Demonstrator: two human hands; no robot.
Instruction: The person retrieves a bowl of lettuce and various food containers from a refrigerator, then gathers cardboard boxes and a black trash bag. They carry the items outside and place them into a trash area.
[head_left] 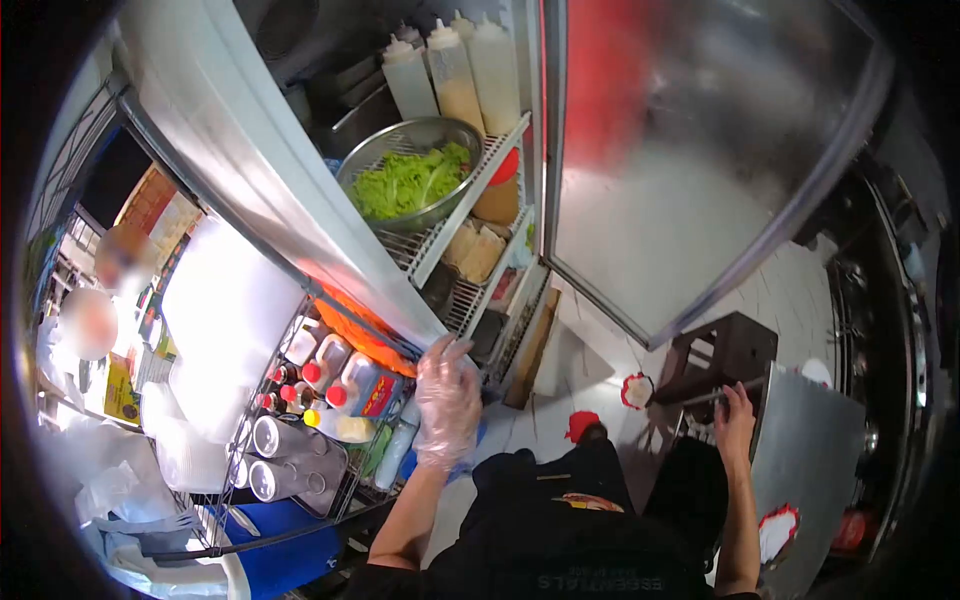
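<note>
My left hand [447, 405], in a clear plastic glove, is raised at the lower front edge of the open fridge [270, 170]. Its fingers stretch out against or just before that edge. Inside, a steel bowl [435, 208] of green lettuce [415, 180] stands on a wire shelf. On the right, my bare right hand [736, 425] is beside a steel counter [810, 450]. Its fingers are curled at a thin, light-coloured edge; what they hold, if anything, I cannot make out. A dark brown crate [730, 350] stands just beyond it.
Several squeeze bottles [450, 75] and a red-lidded jar [497, 190] fill the fridge shelves. Its glass door [670, 200] swings out at right. At left, a wire rack holds sauce bottles [360, 385] and clear cups [285, 460]. Two people [85, 330] are beyond it.
</note>
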